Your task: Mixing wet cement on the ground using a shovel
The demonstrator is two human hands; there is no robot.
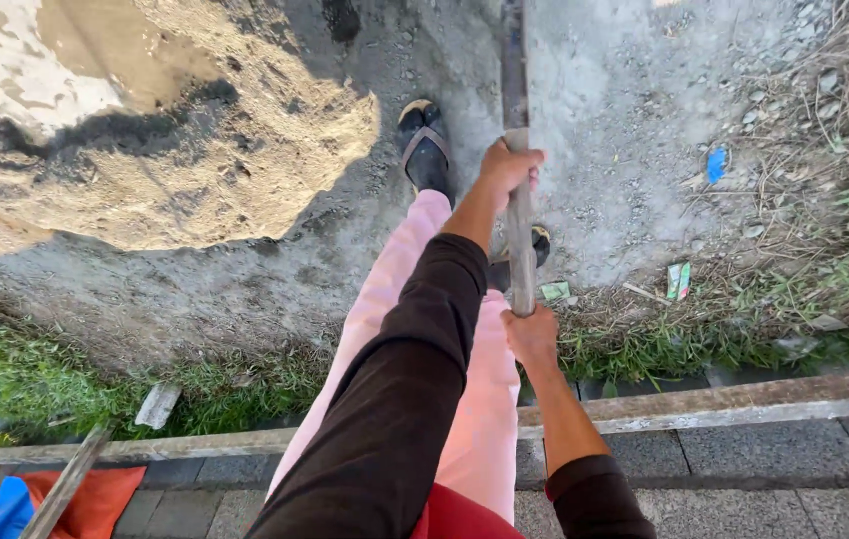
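A long wooden tool handle point(516, 80) runs from the top of the view down toward me. Its far end lies on the grey gritty ground point(624, 110), and its head is out of view. My left hand point(506, 170), on a dark-sleeved arm, grips the handle farther out. Lower on the shaft, my right hand point(532, 337) closes around its near end. Beneath my arms are pink trousers point(464, 399) and black sandals point(424, 145), one foot on each side of the handle.
A mound of tan sand point(175, 170) lies at the left with a wet patch behind it. Grass and litter point(679, 281) line a concrete curb point(744, 399) with grey paving below. Orange and blue cloth point(85, 499) and a wooden slat sit at the bottom left.
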